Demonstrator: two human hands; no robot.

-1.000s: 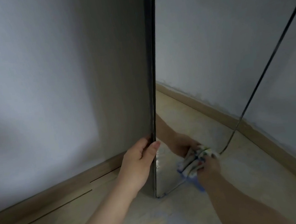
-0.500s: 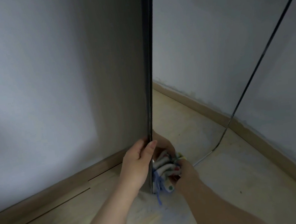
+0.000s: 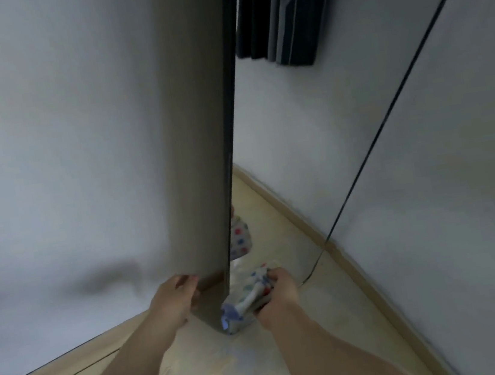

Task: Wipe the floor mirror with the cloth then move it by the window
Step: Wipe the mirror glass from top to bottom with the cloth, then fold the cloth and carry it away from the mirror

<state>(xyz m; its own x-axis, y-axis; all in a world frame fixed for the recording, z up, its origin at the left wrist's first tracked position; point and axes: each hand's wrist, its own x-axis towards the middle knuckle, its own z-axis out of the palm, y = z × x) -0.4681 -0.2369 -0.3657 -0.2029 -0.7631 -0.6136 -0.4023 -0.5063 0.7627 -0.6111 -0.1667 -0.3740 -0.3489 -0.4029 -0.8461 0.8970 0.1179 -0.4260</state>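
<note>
Left hand grips mirror back edge; right hand seemingly bunches cloth.

I record that the floor mirror has swung since a second ago. Its brown back now shows far broader, and a dark curtain has entered the glass at 12 o'clock. The left hand has quit the front edge and now grips the back panel's far edge, at the panel's 9 o'clock. The right hand has carried the cloth from mid-glass to the mirror's lower corner at 6 o'clock, bunched against the frame.
</note>
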